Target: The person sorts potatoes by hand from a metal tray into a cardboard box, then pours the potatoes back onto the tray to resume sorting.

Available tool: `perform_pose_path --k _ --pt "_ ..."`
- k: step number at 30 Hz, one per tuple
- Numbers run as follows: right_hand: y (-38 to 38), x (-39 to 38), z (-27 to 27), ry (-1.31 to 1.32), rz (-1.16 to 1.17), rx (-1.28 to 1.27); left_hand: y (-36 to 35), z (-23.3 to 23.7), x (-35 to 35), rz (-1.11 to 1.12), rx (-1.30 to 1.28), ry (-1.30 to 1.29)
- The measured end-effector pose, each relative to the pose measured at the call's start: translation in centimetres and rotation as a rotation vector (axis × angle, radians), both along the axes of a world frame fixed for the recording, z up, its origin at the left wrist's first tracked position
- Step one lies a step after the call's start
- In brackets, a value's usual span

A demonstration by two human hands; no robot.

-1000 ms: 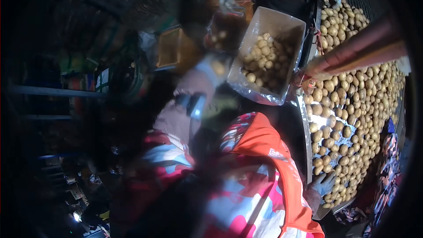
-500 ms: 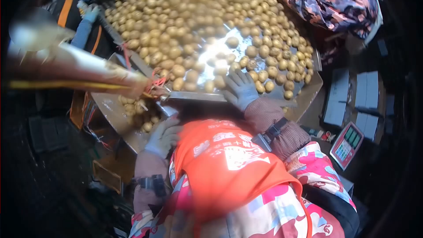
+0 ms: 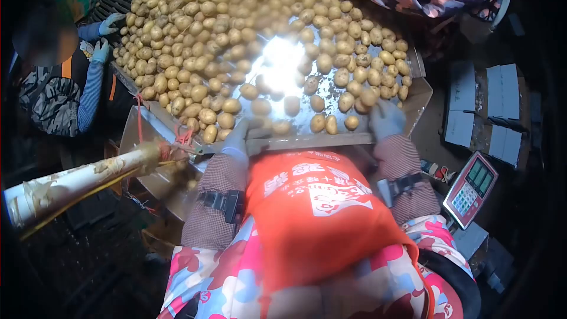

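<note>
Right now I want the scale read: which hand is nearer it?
Right. The right hand rests at the near edge of the tray, just up-left of the scale; the left hand is much farther left along the same edge.

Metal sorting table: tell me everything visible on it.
Shiny sheet-metal table with a raised rim and strong glare at its middle. Potatoes cover it, packed at the far and left side, sparse near the front edge. The person's gloved left hand lies on the front rim; the gloved right hand sits at the front right corner. A co-worker's gloved hand is at the left edge.
</note>
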State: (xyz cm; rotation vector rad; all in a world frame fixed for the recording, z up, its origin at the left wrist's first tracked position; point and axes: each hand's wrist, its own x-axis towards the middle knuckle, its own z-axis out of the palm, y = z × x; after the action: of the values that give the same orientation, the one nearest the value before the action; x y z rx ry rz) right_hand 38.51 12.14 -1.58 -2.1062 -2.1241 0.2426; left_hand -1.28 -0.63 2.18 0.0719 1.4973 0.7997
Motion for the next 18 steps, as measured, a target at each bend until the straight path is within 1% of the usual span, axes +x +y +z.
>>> perform_pose_path --k 2,4,6,9,12,13,15,16,18 --pt "3.5 0.8 0.3 -0.049 0.087 0.132 0.2 0.1 -0.7 -0.002 -0.015 -0.002" --pt "6.3 -2.0 2.1 0.073 0.355 0.483 -0.4 0.2 -0.7 0.023 -0.052 0.01" --pt "9.3 -6.4 -0.2 0.453 0.421 0.348 0.0 -0.3 -0.6 0.065 -0.067 0.031" --pt "10.6 -13.1 2.4 -0.137 0.392 -0.344 -0.6 -1.7 -1.4 0.121 -0.05 -0.013" --pt "9.7 -14.4 4.2 -0.34 0.491 -0.393 0.5 -0.2 -0.4 0.182 -0.109 0.02" --pt "9.6 -13.5 3.3 -0.243 0.523 -0.361 0.3 -0.5 -0.4 0.179 -0.098 0.016" --pt "9.7 -13.2 3.3 -0.038 0.403 -0.419 -0.1 -1.6 -1.3 0.159 -0.076 0.01" --pt "9.7 -13.1 3.5 0.065 0.34 -0.444 -0.5 -2.4 -1.5 0.182 -0.057 -0.048" --pt "8.1 -13.3 3.8 0.538 0.21 -0.522 -0.7 -3.8 -2.0 0.23 -0.016 -0.164"
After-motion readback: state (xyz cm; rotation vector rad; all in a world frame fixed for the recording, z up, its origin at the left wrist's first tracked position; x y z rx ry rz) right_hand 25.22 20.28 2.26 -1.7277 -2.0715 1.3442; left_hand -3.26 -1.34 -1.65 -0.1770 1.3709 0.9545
